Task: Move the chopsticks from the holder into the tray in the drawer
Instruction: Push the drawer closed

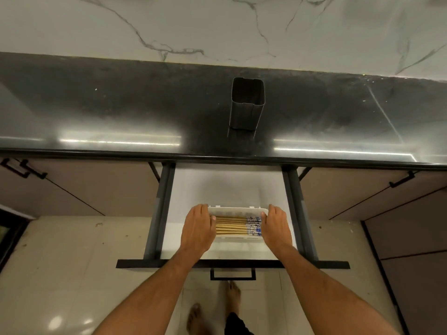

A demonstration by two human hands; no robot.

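Note:
Several wooden chopsticks (pixel 232 224) with blue-patterned ends lie side by side in a white tray (pixel 238 209) inside the open drawer (pixel 193 187). My left hand (pixel 199 227) rests over the tray's left end, fingers on the chopstick tips. My right hand (pixel 275 227) covers the tray's right end, fingers at the patterned ends. Both hands seem to press the tray's ends; whether they grip is unclear. The dark metal holder (pixel 246 105) stands upright on the black countertop (pixel 121 105), and nothing shows in its open top.
The drawer has dark side rails (pixel 162 209) and a black front with a handle (pixel 232 274). Closed cabinet doors (pixel 84 187) flank it on both sides. A marble wall (pixel 217 27) rises behind the counter. My bare feet (pixel 212 308) stand on the tiled floor below.

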